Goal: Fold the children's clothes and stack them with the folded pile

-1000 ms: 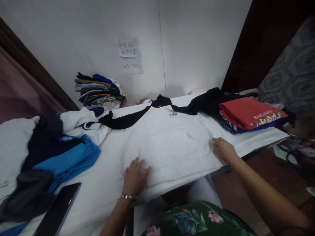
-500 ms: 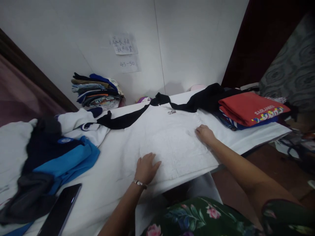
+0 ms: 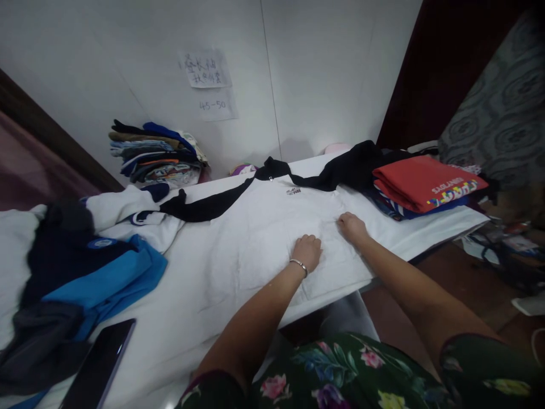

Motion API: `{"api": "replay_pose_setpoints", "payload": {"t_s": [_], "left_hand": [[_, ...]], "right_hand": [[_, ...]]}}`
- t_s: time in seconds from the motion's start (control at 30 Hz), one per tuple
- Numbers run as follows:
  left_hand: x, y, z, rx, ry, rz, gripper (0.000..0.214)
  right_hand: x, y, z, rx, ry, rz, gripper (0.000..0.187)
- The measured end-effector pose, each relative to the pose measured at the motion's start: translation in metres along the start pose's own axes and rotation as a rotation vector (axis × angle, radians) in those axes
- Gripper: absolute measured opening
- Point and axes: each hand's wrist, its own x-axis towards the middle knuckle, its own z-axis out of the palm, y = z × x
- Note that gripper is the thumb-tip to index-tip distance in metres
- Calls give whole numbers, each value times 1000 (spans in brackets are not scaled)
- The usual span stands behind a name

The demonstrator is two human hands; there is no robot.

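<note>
A long-sleeved zip-neck top lies spread flat on the table, its body white, its collar and sleeves black. Small dark print shows on its chest. My left hand, with a bracelet at the wrist, rests on the lower middle of the white body, fingers curled under; whether fabric is pinched there is hidden. At the right side of the top, my right hand has its fingers closed on the white cloth below the black sleeve.
Folded clothes with a red garment on top lie at the right. Another folded stack stands at the back left. Loose clothes and a phone are on the left. Paper notes hang on the wall.
My left hand has moved right and away from me across the white body, and its spread fingers have curled in. My right hand stays at the side of the top.
</note>
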Motion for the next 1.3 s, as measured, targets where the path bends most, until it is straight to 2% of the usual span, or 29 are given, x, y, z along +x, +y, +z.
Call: {"api": "replay_pose_setpoints", "payload": {"t_s": [0.2,0.37,0.5,0.63,0.73,0.87,0.93,1.0,1.1,1.17,1.23,1.3], "left_hand": [[-6,-3,1,10,6,15,18],[-9,-5,-1,-71,5,-12,16],[-15,-8,2,-146,38,38,41],[-18,-9,8,-128,-39,116,55],[-16,-6,8,-138,-59,120,58],[-14,-10,2,-202,-117,106,56],[-15,-28,-4,-199,-101,48,52],[-20,-59,-10,-124,-25,-78,49],[-38,-121,-18,34,55,-367,52],[-52,-155,-20,57,14,-557,59],[-64,-175,-18,30,-30,-639,61],[-69,-181,-16,12,-52,-642,61]], "right_hand": [[-1,2,1,36,34,-5,27],[-5,8,-3,67,65,-45,25],[-1,17,-3,88,85,-18,25],[7,10,-3,126,66,4,33],[7,-8,0,152,24,-93,44],[-4,-26,8,118,-152,-291,55],[-9,-27,12,95,-192,-296,57],[-12,-24,15,78,-199,-285,59],[-14,-21,17,63,-190,-285,60],[-13,-22,17,61,-185,-277,59],[-11,-24,16,72,-201,-259,59],[-6,-29,13,95,-240,-235,59]]}}
